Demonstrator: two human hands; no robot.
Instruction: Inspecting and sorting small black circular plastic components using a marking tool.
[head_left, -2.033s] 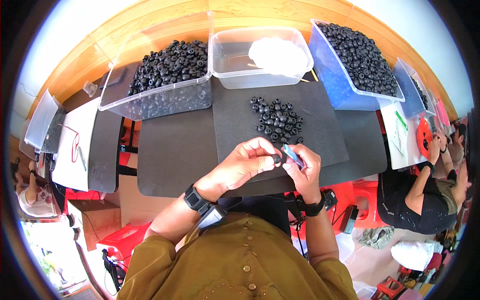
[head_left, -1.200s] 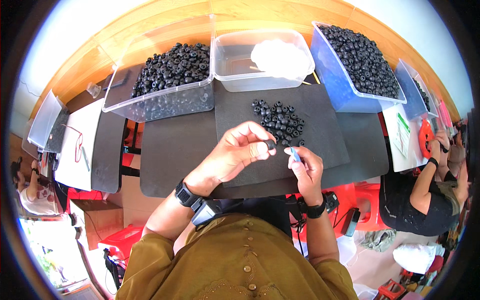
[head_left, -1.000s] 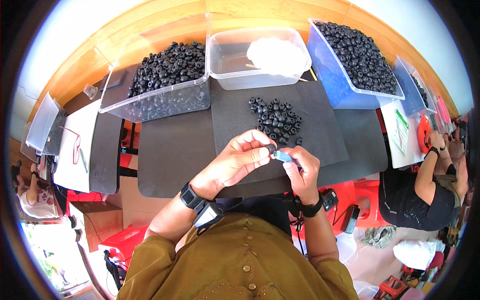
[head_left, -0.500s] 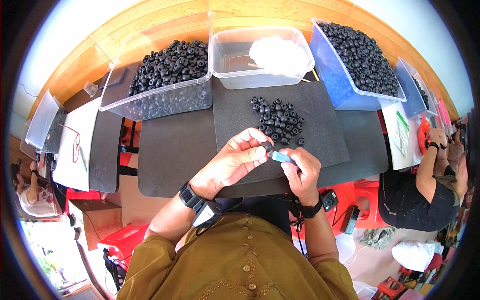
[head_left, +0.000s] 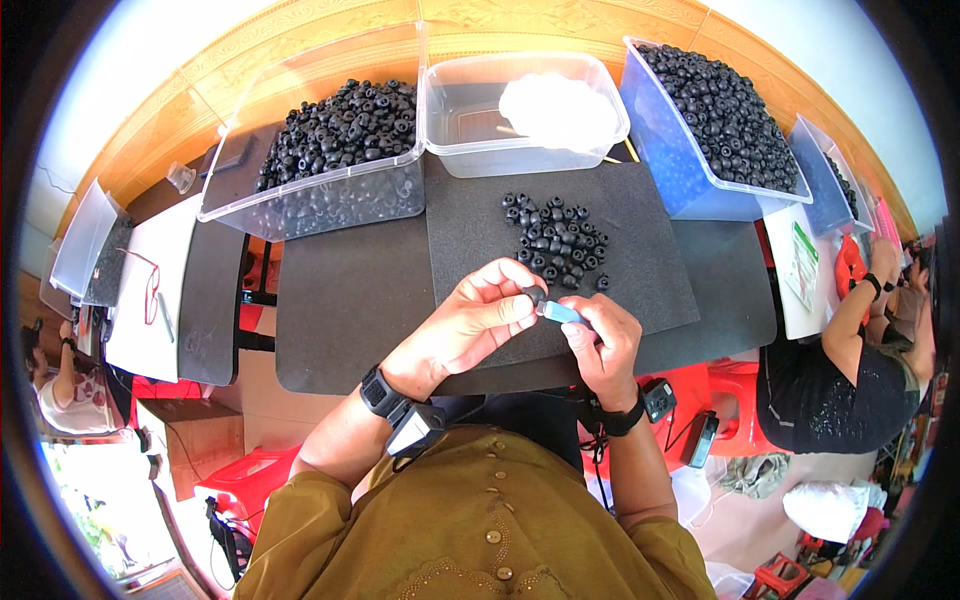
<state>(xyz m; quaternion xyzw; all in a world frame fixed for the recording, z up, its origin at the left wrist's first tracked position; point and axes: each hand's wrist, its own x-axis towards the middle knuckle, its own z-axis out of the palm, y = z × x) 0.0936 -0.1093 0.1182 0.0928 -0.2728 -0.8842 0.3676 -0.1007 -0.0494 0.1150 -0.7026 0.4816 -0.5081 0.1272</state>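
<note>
Pinched between the thumb and fingers of my left hand is a small round black piece, like the hollow bead-shaped ones on the mat. My right hand is closed round a small blue-handled tool. Its tip meets or nearly meets the black piece; the tip is too small to make out. Just beyond my hands, a loose pile of black bead-shaped pieces lies on a dark mat.
At the back left stands a clear bin heaped with black pieces. A clear tub holding something white sits mid-back. Another full bin is at back right. People work at both sides, one in black on the right.
The black piece has turned slightly in my left fingers; my hands otherwise hold their place. The person on the right has leaned and moved their arms.
</note>
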